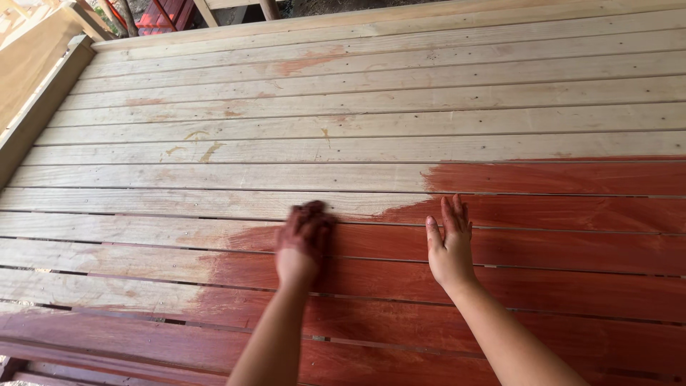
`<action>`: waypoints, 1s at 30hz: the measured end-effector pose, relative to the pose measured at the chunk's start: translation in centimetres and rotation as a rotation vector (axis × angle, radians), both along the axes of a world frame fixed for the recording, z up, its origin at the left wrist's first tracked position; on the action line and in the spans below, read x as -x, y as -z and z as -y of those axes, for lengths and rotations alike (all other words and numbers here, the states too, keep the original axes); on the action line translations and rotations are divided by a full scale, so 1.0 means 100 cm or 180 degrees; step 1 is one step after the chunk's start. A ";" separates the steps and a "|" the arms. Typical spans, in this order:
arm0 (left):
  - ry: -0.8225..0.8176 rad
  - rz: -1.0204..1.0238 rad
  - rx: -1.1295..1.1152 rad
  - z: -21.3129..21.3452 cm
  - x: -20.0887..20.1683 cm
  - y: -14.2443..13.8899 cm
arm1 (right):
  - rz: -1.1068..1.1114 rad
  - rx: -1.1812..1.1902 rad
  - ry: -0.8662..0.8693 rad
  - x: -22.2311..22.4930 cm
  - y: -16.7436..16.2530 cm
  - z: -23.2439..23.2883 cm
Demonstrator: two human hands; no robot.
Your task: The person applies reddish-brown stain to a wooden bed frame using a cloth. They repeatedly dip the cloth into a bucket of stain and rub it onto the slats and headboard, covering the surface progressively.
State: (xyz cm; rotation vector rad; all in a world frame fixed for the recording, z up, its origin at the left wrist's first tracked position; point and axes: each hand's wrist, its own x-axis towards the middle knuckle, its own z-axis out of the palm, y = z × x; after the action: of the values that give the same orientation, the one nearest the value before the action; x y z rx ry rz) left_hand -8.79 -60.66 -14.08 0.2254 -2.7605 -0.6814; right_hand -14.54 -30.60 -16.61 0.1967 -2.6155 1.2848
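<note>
Deck: we look down on a wide run of wooden boards (pixel 371 121), pale and bare across the far and left parts.
Stain: a red-brown coat (pixel 572 243) covers the boards on the right and near us; its ragged edge runs down the boards just left of our left hand.
Bare patches: faint reddish smears (pixel 307 63) mark the pale boards well beyond the stain edge.
Rail: a pale timber edge (pixel 32 114) borders the deck far left of the stain.
Right hand: our right hand (pixel 450 246) lies flat on the stained boards, well inside the stain edge, fingers together and stretched out, thumb held apart to the left, holding nothing.
Left hand: our left hand (pixel 304 239) presses down just inside the stain edge, fingers curled and bunched, red-brown with stain. It is blurred, so we cannot tell whether it grips a rag or anything else beneath it.
</note>
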 end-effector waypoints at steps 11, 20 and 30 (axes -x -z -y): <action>-0.0924 0.1063 0.0556 -0.024 0.046 0.021 | 0.0340 0.0066 -0.0076 0.004 0.000 -0.022; 0.1111 0.0728 0.1255 -0.213 0.066 0.024 | 0.0182 0.0234 0.0002 0.013 0.001 -0.037; 0.0942 0.0387 0.0170 -0.177 0.071 0.012 | 0.0250 0.0172 0.0020 0.029 -0.001 -0.046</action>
State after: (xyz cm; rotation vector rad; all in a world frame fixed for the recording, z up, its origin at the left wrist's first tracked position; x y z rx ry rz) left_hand -15.89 -42.95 -15.29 -0.1628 -2.9562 -0.6828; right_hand -17.42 -26.02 -16.52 0.1316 -2.6399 1.3862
